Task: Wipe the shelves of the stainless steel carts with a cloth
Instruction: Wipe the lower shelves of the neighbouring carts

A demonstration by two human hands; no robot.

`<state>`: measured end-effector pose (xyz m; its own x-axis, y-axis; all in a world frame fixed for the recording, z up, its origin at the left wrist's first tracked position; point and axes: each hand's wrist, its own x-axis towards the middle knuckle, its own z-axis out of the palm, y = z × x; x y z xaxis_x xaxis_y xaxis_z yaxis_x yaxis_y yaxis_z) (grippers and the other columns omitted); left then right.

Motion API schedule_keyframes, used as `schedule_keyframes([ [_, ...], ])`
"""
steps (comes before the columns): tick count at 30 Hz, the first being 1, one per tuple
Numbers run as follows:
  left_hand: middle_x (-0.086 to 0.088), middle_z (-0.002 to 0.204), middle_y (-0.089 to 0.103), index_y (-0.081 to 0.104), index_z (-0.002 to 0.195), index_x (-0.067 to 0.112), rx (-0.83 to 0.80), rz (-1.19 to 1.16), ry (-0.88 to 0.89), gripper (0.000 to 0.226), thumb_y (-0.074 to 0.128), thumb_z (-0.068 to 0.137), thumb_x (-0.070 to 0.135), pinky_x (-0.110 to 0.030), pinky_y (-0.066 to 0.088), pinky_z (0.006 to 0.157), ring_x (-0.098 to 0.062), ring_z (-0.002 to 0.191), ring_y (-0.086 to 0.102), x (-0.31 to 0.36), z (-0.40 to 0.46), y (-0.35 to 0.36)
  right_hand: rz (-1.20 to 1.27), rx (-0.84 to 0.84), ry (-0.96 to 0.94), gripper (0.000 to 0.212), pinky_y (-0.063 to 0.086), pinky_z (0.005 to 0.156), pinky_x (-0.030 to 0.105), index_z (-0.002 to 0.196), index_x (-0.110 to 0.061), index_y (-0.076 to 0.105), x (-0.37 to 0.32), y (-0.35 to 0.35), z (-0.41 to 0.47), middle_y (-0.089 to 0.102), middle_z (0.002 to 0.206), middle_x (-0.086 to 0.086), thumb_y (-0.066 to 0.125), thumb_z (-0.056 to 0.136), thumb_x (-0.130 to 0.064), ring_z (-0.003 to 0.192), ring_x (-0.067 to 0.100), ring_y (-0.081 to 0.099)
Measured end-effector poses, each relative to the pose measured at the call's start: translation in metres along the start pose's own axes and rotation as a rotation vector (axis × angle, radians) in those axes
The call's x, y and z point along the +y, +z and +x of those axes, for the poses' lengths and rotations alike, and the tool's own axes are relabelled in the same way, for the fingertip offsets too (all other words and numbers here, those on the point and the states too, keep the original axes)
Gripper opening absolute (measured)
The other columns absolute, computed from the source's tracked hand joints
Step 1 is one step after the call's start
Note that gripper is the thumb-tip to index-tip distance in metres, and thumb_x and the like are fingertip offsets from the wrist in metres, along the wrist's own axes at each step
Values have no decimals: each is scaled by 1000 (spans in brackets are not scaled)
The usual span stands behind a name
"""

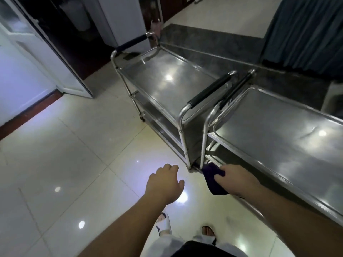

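A dark purple cloth is being gripped in the right hand, low beside the near cart and its lower shelf. The left hand is being held loose, holding nothing. No writing is being shown.

I found no legible text, label, brand, number or sign anywhere in the head view; the steel carts, their handle grips and the cloth all showed plain, unmarked surfaces.
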<state>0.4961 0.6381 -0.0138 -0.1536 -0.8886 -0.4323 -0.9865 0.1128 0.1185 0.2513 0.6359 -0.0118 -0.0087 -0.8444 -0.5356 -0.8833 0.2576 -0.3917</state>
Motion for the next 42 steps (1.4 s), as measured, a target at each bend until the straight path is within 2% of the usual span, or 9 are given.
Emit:
schedule_keyframes([
  [4, 0, 150, 48, 40, 153, 25, -60, 45, 128, 56, 44, 103, 51, -43, 48, 102, -26, 128, 53, 0, 45, -7, 57, 15, 125, 30, 53, 70, 31, 95, -24, 67, 12, 4, 16, 68, 84, -4, 49, 91, -48, 77, 15, 66],
  [8, -1, 151, 47, 39, 153, 25, -117, 99, 282, 57, 44, 103, 51, -43, 47, 103, -27, 131, 51, -7, 90, -15, 144, 49, 271, 29, 58, 79, 36, 96, -27, 66, 8, 14, 29, 69, 85, -6, 49, 91, -50, 80, 15, 66],
  [14, -2, 149, 47, 39, 152, 26, -199, 200, 477, 56, 44, 102, 52, -44, 46, 103, -28, 133, 48, -21, 149, -24, 374, 132, 478, 26, 50, 61, 30, 79, -22, 65, -12, 45, 37, 68, 71, -4, 52, 89, -41, 68, 14, 66],
  [21, -3, 148, 47, 42, 148, 24, -270, 308, 583, 54, 46, 101, 50, -45, 45, 102, -29, 133, 48, -1, 180, -16, 638, 183, 620, 26, 42, 56, 25, 76, -22, 60, 2, 76, 29, 65, 73, -1, 55, 94, -40, 68, 16, 62],
  [26, -2, 147, 47, 41, 149, 26, -264, 299, 578, 54, 46, 101, 51, -45, 44, 100, -29, 131, 49, 20, 188, 2, 641, 199, 642, 27, 42, 59, 28, 77, -21, 62, 28, 81, 31, 67, 75, -1, 53, 94, -40, 72, 16, 64],
  [30, 3, 152, 46, 39, 152, 32, -260, 227, 469, 56, 47, 100, 51, -45, 45, 102, -26, 132, 50, 27, 191, 28, 667, 203, 602, 28, 45, 60, 29, 77, -19, 64, 55, 90, 39, 69, 73, -1, 53, 93, -39, 72, 17, 66],
  [34, 0, 146, 50, 41, 150, 27, -246, 205, 370, 55, 47, 100, 50, -43, 46, 96, -27, 128, 53, 26, 202, 65, 633, 211, 596, 31, 41, 57, 29, 73, -18, 61, 79, 106, 57, 66, 67, -1, 51, 93, -39, 66, 16, 63],
  [38, 0, 146, 51, 44, 148, 27, -217, 202, 397, 52, 47, 100, 50, -42, 47, 94, -27, 126, 54, 25, 231, 104, 653, 254, 604, 31, 40, 56, 29, 72, -22, 60, 102, 133, 89, 65, 67, -3, 50, 94, -41, 66, 15, 62],
  [42, -1, 135, 53, 48, 138, 25, -148, 224, 454, 45, 50, 99, 48, -42, 47, 91, -28, 121, 56, 31, 283, 144, 627, 324, 608, 31, 46, 59, 32, 76, -22, 63, 124, 160, 144, 68, 72, -2, 51, 93, -44, 71, 17, 64],
])
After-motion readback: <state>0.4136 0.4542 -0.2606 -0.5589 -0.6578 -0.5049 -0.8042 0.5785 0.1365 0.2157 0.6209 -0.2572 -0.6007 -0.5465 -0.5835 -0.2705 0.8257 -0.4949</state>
